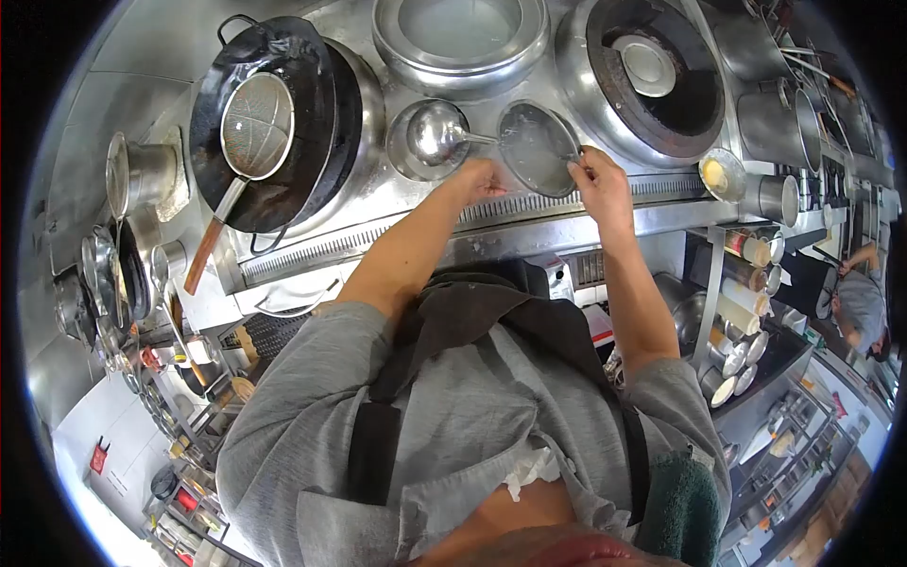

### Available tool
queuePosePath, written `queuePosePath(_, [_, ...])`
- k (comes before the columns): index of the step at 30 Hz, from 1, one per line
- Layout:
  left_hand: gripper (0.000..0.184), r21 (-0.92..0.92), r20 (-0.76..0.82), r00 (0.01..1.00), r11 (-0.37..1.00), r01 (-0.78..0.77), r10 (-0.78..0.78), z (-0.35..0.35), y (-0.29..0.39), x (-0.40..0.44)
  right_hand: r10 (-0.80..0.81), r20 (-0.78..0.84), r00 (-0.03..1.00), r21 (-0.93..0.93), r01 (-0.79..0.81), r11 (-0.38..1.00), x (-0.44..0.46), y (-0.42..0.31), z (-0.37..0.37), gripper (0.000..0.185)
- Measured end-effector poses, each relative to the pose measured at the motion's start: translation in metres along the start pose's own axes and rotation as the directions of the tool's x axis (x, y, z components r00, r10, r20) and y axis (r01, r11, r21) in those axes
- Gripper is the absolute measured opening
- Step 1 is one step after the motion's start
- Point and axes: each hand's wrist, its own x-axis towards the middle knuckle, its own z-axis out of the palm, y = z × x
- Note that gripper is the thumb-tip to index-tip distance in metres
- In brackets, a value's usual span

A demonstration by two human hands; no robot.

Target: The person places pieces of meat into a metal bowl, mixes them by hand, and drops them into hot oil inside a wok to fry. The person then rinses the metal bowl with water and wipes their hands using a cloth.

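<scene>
My right hand point(602, 181) pinches the right rim of a round, dark-rimmed bowl or sieve point(537, 151), which is tilted above the steel cooktop. Its inside looks greyish and partly see-through; I cannot tell if it is mesh. My left hand point(480, 180) is closed just below and left of it, with the fingers curled and whatever they hold hidden. Just beyond that hand, a steel ladle point(436, 132) rests in a round metal bowl point(402, 156), its handle pointing right toward the dark-rimmed piece.
A black wok point(302, 180) on the left holds a wooden-handled strainer point(257, 128). Behind stands a large steel pot point(460, 71); at right is a wok burner point(694, 113). A small bowl with yellow contents point(723, 175) sits right. Another person point(858, 302) is at far right.
</scene>
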Motion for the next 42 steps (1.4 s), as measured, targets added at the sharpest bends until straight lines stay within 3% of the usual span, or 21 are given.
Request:
queuePosePath(4, [0.019,-0.282,-0.147,0.989,0.958,-0.052,0.011,0.001,-0.012,0.019,-0.071,-0.043,0.997,-0.029,0.07,0.997,-0.009,-0.015,-0.006,0.013])
queuePosePath(8, [0.022,0.008,-0.211,0.972,0.994,-0.107,0.107,0.008,0.007,-0.034,-0.31,-0.221,0.925,-0.197,0.269,0.943,-0.016,-0.007,-0.01,0.006])
queuePosePath(10, [0.024,-0.259,0.058,0.985,0.955,-0.143,0.164,-0.002,0.013,-0.058,-0.315,-0.264,0.912,-0.208,0.265,0.941,-0.012,0.004,-0.01,0.005])
queuePosePath(13, [0.028,-0.225,0.258,0.905,0.932,-0.284,0.337,0.001,0.037,-0.118,-0.338,-0.294,0.894,-0.235,0.275,0.932,0.002,0.015,-0.006,0.006])
queuePosePath(15, [0.036,-0.205,0.211,0.939,0.952,-0.228,0.27,-0.022,0.024,-0.112,-0.287,-0.213,0.934,-0.383,0.191,0.904,0.012,0.04,0.022,0.006])
queuePosePath(18, [0.036,0.566,0.071,0.928,0.752,-0.34,0.366,-0.034,0.012,-0.116,-0.22,-0.034,0.975,-0.549,0.166,0.819,0.024,0.132,0.066,0.003])
queuePosePath(21, [0.037,0.991,-0.012,0.894,0.122,-0.048,0.447,-0.053,-0.002,-0.131,-0.196,-0.103,0.975,-0.499,0.12,0.858,0.028,0.108,0.069,0.004])
queuePosePath(22, [0.031,0.78,-0.089,0.844,0.564,-0.27,0.528,-0.042,0.009,-0.167,-0.275,-0.234,0.933,-0.428,0.155,0.89,0.025,0.093,0.066,0.003])
queuePosePath(23, [0.031,0.773,-0.116,0.837,0.577,-0.262,0.535,-0.053,0.005,-0.174,-0.291,-0.217,0.932,-0.419,0.181,0.89,0.022,0.09,0.068,0.003])
queuePosePath(24, [0.028,0.195,-0.139,0.893,0.896,-0.399,0.428,-0.065,0.002,-0.179,-0.304,-0.237,0.923,-0.446,0.175,0.878,0.02,0.09,0.07,0.004])
queuePosePath(25, [0.03,-0.47,-0.077,0.935,0.814,-0.34,0.346,-0.075,-0.001,-0.185,-0.315,-0.258,0.913,-0.471,0.166,0.867,0.019,0.091,0.075,0.005])
queuePosePath(29, [0.022,-0.716,0.002,0.898,0.627,-0.306,0.441,-0.08,-0.001,-0.233,-0.163,-0.101,0.981,-0.508,0.091,0.857,0.018,0.107,0.088,0.008])
queuePosePath(33, [0.028,-0.2,-0.16,0.845,0.821,-0.535,0.511,-0.099,-0.031,-0.233,-0.164,-0.062,0.984,-0.522,0.108,0.846,0.011,0.121,0.078,0.007])
queuePosePath(34, [0.031,0.075,-0.201,0.796,0.819,-0.569,0.572,-0.105,-0.042,-0.219,-0.049,-0.089,0.995,-0.568,-0.01,0.823,0.011,0.111,0.074,0.008])
queuePosePath(35, [0.029,0.498,-0.192,0.778,0.743,-0.448,0.598,-0.115,-0.054,-0.211,0.057,-0.127,0.99,-0.606,-0.123,0.786,0.012,0.089,0.066,0.009])
queuePosePath(36, [0.03,0.748,-0.044,0.696,0.485,-0.452,0.716,-0.126,-0.071,-0.202,0.06,-0.137,0.989,-0.622,-0.133,0.771,0.007,0.078,0.059,0.009])
queuePosePath(37, [0.032,0.899,0.14,0.616,0.161,-0.407,0.775,-0.133,-0.085,-0.195,0.078,-0.252,0.965,-0.537,-0.206,0.818,0.001,0.067,0.054,0.011])
queuePosePath(39, [0.038,0.959,0.165,0.65,0.032,-0.28,0.742,-0.116,-0.106,-0.197,0.098,-0.384,0.918,-0.447,-0.278,0.85,-0.007,0.047,0.051,0.013])
queuePosePath(40, [0.045,0.987,0.159,0.692,-0.094,-0.131,0.704,-0.103,-0.121,-0.197,0.257,-0.429,0.866,-0.103,-0.33,0.938,-0.019,0.039,0.047,0.016])
queuePosePath(41, [0.045,0.984,0.171,0.694,-0.089,-0.153,0.699,-0.094,-0.131,-0.192,0.416,-0.412,0.811,0.253,-0.337,0.907,-0.032,0.035,0.044,0.019])
queuePosePath(42, [0.049,0.942,0.332,0.669,-0.275,-0.193,0.665,-0.086,-0.138,-0.187,0.456,-0.405,0.792,0.449,-0.261,0.854,-0.042,0.037,0.044,0.022])
